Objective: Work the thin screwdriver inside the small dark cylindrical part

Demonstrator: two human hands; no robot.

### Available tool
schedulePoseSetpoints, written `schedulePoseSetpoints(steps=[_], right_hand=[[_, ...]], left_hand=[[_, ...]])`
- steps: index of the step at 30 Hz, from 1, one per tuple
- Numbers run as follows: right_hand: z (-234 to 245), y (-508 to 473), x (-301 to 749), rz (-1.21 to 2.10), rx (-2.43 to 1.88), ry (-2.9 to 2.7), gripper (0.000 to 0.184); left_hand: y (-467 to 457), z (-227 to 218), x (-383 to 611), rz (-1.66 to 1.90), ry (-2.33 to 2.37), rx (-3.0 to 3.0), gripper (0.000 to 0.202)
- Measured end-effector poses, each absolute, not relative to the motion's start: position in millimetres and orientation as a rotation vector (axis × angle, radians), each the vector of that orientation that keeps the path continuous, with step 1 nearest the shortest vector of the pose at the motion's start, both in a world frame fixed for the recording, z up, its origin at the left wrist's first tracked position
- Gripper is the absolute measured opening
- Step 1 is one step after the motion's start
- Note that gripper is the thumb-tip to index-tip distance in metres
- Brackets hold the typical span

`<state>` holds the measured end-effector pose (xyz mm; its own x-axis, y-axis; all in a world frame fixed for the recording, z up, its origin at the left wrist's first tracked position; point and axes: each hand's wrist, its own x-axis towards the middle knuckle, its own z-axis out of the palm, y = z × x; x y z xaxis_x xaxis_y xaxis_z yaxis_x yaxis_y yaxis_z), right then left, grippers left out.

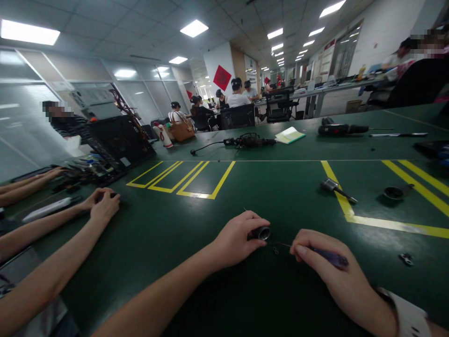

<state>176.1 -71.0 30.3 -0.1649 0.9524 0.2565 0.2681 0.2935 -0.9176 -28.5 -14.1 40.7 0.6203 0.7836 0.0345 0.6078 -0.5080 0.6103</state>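
Between its thumb and fingers, my left hand [236, 238] grips a dark cylindrical metal part [262, 233], its round open end turned to the right. My right hand [329, 262] is closed around a screwdriver [329, 257] with a dark purple handle. The thin shaft points left toward the cylinder and appears apart from it. Below the cylinder, a few tiny dark pieces [275, 251] lie on the green table [196, 299]. A small dark metal piece [406, 259] rests to the right of my right hand.
Farther back on the right lie a metal part with a shaft [337, 189], a round dark housing [396, 191] and a power screwdriver [342, 128]. A corded tool [250, 140] sits near a notepad [290, 135]. To the left, another person's hands [103, 203] work close by.
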Motion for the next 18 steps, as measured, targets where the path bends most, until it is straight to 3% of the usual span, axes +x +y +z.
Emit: schedulePoseSetpoints(steps=[8, 13, 18], right_hand=[[28.8, -67.3, 176.5, 0.941, -1.278, -1.580, 0.031], [18.4, -64.1, 176.5, 0.855, -1.363, -1.466, 0.023], [11.5, -60.2, 173.1, 0.953, -1.312, -1.535, 0.029]], left_hand=[[-13.2, 42.9, -28.9, 0.387, 1.107, 2.296, 0.039], [-9.3, 39.4, -33.3, 0.418, 1.139, 2.308, 0.037], [-4.0, 35.7, -39.1, 0.441, 1.212, 2.341, 0.038]])
